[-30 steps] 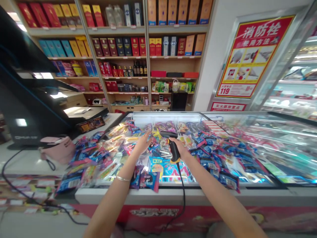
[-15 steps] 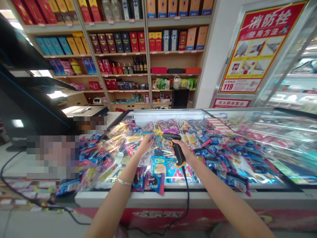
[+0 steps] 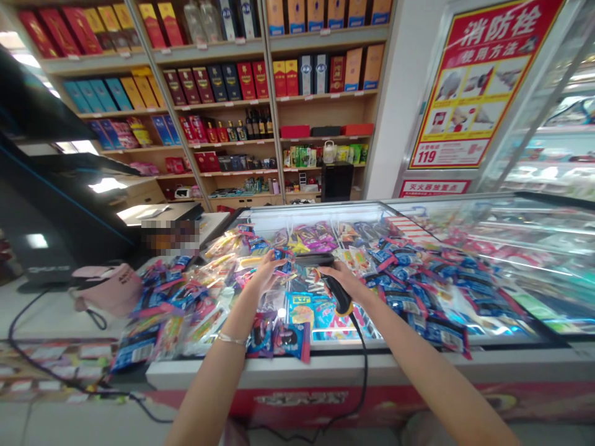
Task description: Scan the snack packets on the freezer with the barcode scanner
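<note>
My right hand is wrapped round the grip of a black and yellow barcode scanner, whose head points left. A black cable hangs from its handle over the freezer's front. My left hand pinches a small blue and red snack packet just left of the scanner's head, with a narrow gap between them. Both hands are above a chest freezer with a glass top. Piles of blue and pink wrapped packets lie on the right, and clear-wrapped packets on the left.
To the left, a pink bag stands on the counter beside a black checkout machine. Shelves of boxed bottles rise behind the freezer. A red fire-hydrant poster hangs at the right, near a glass-fronted display.
My right hand has turned the scanner a little, and its head has shifted left. The left hand has drawn slightly left and back, with the packet now showing more clearly.
</note>
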`<state>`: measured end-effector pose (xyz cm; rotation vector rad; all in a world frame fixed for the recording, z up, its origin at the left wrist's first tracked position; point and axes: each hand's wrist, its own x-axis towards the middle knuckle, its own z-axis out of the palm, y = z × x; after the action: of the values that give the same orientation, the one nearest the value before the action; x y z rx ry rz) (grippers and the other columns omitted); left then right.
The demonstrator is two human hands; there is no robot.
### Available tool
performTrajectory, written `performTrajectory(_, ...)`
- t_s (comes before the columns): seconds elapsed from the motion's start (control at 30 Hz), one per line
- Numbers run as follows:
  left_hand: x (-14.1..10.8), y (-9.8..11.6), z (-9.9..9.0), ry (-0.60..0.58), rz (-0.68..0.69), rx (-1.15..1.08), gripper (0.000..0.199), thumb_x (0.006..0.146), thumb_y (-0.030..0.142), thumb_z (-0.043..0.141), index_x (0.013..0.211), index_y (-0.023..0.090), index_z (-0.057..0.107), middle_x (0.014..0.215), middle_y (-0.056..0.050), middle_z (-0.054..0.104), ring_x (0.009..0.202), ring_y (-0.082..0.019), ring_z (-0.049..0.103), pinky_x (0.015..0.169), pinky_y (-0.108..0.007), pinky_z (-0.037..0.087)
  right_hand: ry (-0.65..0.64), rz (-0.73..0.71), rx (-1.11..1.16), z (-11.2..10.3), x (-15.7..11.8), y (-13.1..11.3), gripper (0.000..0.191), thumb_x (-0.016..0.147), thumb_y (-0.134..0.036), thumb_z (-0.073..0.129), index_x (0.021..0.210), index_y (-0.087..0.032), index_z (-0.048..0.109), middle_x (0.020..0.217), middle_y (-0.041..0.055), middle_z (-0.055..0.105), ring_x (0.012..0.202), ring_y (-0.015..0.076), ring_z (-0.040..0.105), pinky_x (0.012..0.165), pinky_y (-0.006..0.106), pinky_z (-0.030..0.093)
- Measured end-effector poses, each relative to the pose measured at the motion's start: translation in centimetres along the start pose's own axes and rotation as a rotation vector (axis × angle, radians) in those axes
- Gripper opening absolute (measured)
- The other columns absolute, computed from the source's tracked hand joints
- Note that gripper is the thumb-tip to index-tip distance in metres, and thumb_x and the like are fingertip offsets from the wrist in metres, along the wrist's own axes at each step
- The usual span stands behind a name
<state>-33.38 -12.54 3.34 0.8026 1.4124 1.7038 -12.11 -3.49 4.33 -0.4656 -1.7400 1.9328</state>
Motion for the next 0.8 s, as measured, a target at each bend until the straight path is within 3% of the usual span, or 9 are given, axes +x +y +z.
performTrajectory(0.13, 0.7, -0.5, -1.7, 0.074, -0.041, 0.116, 0.046, 0.066, 0.027, 0.078, 0.108, 0.023, 0.061, 0.09, -0.002, 0.067, 0.083, -0.016, 0.067, 0.07, -0.027, 0.055, -0.039, -0.043, -0.113, -0.5, 0.2, 0.2, 0.027, 0.073, -0.042, 0.064, 0.074, -0.015, 0.063, 0.067, 0.0051, 0.069, 0.037, 0.0113, 0.054, 0.036, 0.022, 0.041)
performTrajectory(0.27, 0.9, -0.1, -2.5, 0.06, -0.026, 0.011, 0.046, 0.066, 0.026, 0.08, 0.108, 0.018, 0.065, 0.089, -0.005, 0.069, 0.077, -0.016, 0.067, 0.065, -0.025, 0.055, -0.032, -0.053, -0.118, -0.6, 0.2, 0.2, 0.026, 0.073, -0.04, 0.064, 0.074, -0.014, 0.063, 0.068, 0.0051, 0.069, 0.036, 0.0116, 0.054, 0.036, 0.023, 0.042)
performTrajectory(0.4, 0.8, 0.3, -2.2, 0.079, -0.035, -0.043, 0.051, 0.069, 0.027, 0.078, 0.117, 0.016, 0.065, 0.087, -0.007, 0.072, 0.068, -0.016, 0.068, 0.054, -0.023, 0.054, -0.034, -0.049, -0.164, -0.4, 0.0, 0.0, 0.026, 0.075, -0.041, 0.064, 0.074, -0.015, 0.065, 0.068, 0.0055, 0.069, 0.038, 0.0122, 0.055, 0.037, 0.023, 0.042)
performTrajectory(0.5, 0.7, 0.4, -2.1, 0.032, -0.036, -0.052, 0.051, 0.07, 0.025, 0.076, 0.119, 0.016, 0.065, 0.087, -0.008, 0.073, 0.064, -0.016, 0.067, 0.05, -0.024, 0.054, -0.032, -0.071, -0.251, -0.2, -0.2, -0.2, 0.026, 0.076, -0.039, 0.063, 0.07, -0.015, 0.066, 0.064, 0.0043, 0.068, 0.038, 0.0121, 0.055, 0.039, 0.022, 0.042)
performTrajectory(0.8, 0.8, 0.4, -1.5, 0.079, -0.063, -0.022, 0.043, 0.069, 0.021, 0.077, 0.111, 0.014, 0.07, 0.075, -0.006, 0.073, 0.056, -0.014, 0.065, 0.048, -0.023, 0.053, -0.04, -0.093, -0.301, 0.2, -0.7, -0.8, 0.02, 0.075, -0.036, 0.067, 0.069, -0.016, 0.065, 0.065, 0.0032, 0.069, 0.037, 0.0136, 0.056, 0.038, 0.024, 0.043)
